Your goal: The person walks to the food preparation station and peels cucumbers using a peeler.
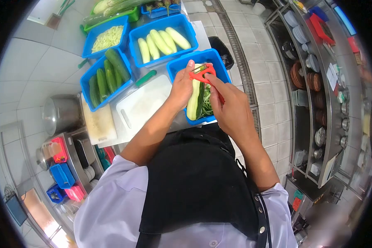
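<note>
My left hand (181,89) grips a partly peeled cucumber (193,101), pale on one side with a dark green strip left on the other. My right hand (233,105) is closed round a red peeler (202,75), whose blade lies at the cucumber's upper end. Both hands are over a blue bin (179,63) that holds green peelings (207,105). Just left of them, a green-handled knife (146,77) lies by a white cutting board (142,105). Peeled cucumbers (163,42) fill a second blue bin; unpeeled ones (102,81) sit in another.
A blue bin of pale chopped pieces (108,39) and a green crate (133,15) stand at the back. A yellowed board (98,120) lies at the table's left. Beyond the table are a black bin (221,49), a floor drain (237,45) and dish shelves (308,82).
</note>
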{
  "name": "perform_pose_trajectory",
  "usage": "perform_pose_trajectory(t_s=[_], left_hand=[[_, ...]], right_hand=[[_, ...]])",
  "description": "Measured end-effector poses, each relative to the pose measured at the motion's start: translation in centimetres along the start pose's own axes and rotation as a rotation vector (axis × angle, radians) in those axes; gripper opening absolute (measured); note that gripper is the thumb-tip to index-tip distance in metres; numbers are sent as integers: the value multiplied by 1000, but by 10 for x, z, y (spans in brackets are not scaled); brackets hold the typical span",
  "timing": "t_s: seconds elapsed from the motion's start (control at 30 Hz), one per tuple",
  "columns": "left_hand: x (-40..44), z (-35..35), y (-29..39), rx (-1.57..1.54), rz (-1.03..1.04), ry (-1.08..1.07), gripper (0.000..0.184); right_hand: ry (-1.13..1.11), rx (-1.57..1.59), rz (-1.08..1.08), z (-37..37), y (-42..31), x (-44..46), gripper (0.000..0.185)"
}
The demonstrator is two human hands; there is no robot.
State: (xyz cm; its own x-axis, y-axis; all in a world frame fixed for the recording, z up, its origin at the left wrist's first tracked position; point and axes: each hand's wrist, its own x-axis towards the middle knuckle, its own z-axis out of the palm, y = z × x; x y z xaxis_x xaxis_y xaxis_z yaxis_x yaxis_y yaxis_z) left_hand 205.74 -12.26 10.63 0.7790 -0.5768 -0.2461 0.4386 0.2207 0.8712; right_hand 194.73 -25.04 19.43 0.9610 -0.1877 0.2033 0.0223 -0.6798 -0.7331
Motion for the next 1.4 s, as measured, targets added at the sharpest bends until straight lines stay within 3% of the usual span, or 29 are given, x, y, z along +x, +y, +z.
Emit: perform_pose_trajectory(t_s=[0.4,0.47,0.53,0.6,0.67,0.8,0.87,1.07,1.27,1.37,1.4], left_hand=[[43,-53,2,-389,89,272,71],[51,-67,5,-620,82,278,72],[54,-72,11,-566,104,266,72],[49,-61,14,-286,53,217,72],[39,-43,10,-216,11,191,72],[16,0,10,-132,-77,101,71],[19,-3,-1,-312,-79,136,67],[39,-45,6,-405,0,212,67],[54,-90,10,-604,65,302,68],[47,-86,16,-739,-71,332,64],[44,-81,19,-777,-155,336,61]], right_hand=[[-220,26,83,32,48,-71,33],[-254,3,70,35,60,-86,33],[-350,60,105,35,66,-92,32],[-373,117,182,19,39,-71,32],[-125,211,105,13,25,-40,33],[98,100,-41,22,23,10,34],[8,-45,-20,26,21,16,35],[-93,-32,-51,35,31,-34,36],[-354,-95,32,42,73,-84,35],[-258,75,10,34,74,-78,35],[-303,135,162,21,64,-65,34]])
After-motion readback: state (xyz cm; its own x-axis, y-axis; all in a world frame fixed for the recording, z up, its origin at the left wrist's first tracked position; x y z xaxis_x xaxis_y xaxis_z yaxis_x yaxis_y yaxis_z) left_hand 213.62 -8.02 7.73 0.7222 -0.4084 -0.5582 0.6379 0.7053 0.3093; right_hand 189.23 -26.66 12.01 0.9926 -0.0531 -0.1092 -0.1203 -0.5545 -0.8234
